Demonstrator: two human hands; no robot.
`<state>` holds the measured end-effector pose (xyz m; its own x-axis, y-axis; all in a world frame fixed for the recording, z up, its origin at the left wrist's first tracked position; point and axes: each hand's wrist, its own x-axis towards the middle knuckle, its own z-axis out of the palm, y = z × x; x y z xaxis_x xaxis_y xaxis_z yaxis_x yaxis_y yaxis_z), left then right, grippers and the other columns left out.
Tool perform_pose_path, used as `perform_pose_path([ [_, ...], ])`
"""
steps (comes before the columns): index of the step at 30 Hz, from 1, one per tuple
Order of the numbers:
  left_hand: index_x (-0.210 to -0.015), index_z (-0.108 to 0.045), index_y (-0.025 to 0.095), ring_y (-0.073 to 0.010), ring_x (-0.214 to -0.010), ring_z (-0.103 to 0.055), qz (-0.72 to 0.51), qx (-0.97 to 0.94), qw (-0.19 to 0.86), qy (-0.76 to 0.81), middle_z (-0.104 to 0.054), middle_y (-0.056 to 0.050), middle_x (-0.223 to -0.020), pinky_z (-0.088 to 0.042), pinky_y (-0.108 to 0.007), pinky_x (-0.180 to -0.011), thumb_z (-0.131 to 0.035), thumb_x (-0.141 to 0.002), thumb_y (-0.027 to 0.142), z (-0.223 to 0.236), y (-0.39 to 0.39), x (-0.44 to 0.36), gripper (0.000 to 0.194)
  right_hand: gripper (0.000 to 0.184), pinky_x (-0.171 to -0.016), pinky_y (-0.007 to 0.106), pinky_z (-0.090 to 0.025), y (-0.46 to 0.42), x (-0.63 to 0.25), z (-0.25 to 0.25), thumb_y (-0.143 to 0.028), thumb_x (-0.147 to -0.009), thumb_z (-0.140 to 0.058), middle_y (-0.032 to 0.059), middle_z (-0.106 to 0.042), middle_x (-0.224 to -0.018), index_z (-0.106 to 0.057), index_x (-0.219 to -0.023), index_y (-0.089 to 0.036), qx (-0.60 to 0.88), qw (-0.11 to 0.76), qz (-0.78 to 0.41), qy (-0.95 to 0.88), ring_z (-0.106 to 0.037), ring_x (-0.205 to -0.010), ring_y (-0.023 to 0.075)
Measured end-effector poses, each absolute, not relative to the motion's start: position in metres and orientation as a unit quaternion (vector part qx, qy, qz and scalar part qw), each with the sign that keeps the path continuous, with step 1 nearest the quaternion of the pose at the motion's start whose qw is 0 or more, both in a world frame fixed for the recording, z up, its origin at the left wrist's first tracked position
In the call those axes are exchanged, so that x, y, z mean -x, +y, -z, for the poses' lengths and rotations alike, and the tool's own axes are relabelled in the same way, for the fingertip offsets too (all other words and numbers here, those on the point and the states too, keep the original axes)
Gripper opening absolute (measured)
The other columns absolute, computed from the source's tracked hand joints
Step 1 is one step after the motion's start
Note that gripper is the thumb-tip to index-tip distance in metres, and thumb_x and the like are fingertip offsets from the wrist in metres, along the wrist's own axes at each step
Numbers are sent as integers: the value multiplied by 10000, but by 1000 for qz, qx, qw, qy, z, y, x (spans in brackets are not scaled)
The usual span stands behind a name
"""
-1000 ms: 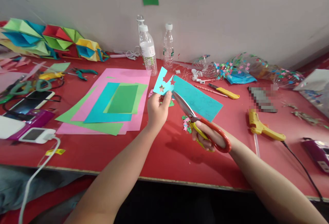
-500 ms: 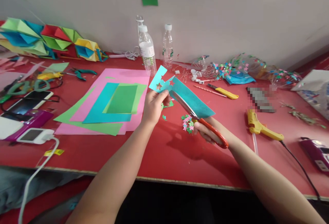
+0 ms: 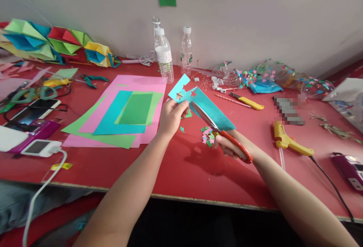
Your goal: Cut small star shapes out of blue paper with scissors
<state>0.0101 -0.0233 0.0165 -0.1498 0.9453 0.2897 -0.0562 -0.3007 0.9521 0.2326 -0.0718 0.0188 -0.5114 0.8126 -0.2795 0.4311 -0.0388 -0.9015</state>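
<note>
My left hand (image 3: 173, 115) pinches a blue sheet of paper (image 3: 217, 111) near its left part, where star-shaped holes are cut through it. In my right hand (image 3: 228, 147) is a pair of scissors with red handles (image 3: 237, 148). Their blades lie against the blue paper, pointing up and left toward my left fingertips. Below the scissors, a small heap of coloured paper stars (image 3: 208, 136) rests on the red table (image 3: 181, 167). A green paper scrap (image 3: 187, 115) lies partly hidden behind my left hand.
Layered pink, green and blue sheets (image 3: 120, 130) lie left of my hands. Plastic bottles (image 3: 163, 56) stand by the wall. To the right are a yellow cutter (image 3: 251, 102), a phone (image 3: 289, 111) and a corded yellow glue gun (image 3: 292, 143). Pliers (image 3: 92, 81) and folded paper shapes (image 3: 65, 41) sit left.
The left end of the blue paper has shifted slightly right and down, along with my left hand. The scissors stay against the paper. The whole view has shifted a little.
</note>
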Motion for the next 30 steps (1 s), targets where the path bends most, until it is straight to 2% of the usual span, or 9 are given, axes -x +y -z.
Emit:
perform_pose_path([
  [6,-525,-554,179,-84,-460,-477,-613,-525,404,431,-518,16,-496,-391,-225,-483,-618,-750,284,-16,-23,-10,256,517,-508,275,-490,-74,-229,-16,-688,-846,-512,-83,-391,-393,-573,-745,-185,455,184,-574,-656,-412,-353,92],
  [11,-516,-564,178,-85,-447,-465,-589,-514,471,409,-522,10,-485,-371,-231,-463,-620,-728,285,-13,-20,-9,245,551,-491,279,-501,-72,-231,-17,-727,-815,-522,-81,-387,-407,-581,-736,-186,459,176,-570,-658,-398,-349,87],
  [16,-496,-568,179,-83,-433,-446,-587,-486,519,387,-525,4,-472,-352,-233,-445,-634,-695,281,-13,-17,-8,233,567,-532,290,-529,-70,-236,-15,-718,-851,-480,-86,-381,-418,-606,-788,-169,416,178,-595,-664,-386,-359,81],
  [30,-488,-573,178,-78,-426,-452,-582,-471,547,375,-528,4,-461,-341,-220,-426,-641,-672,263,-14,-16,-7,213,610,-611,337,-555,-71,-236,-24,-743,-854,-443,-74,-387,-425,-613,-781,-162,397,178,-600,-672,-410,-397,96],
])
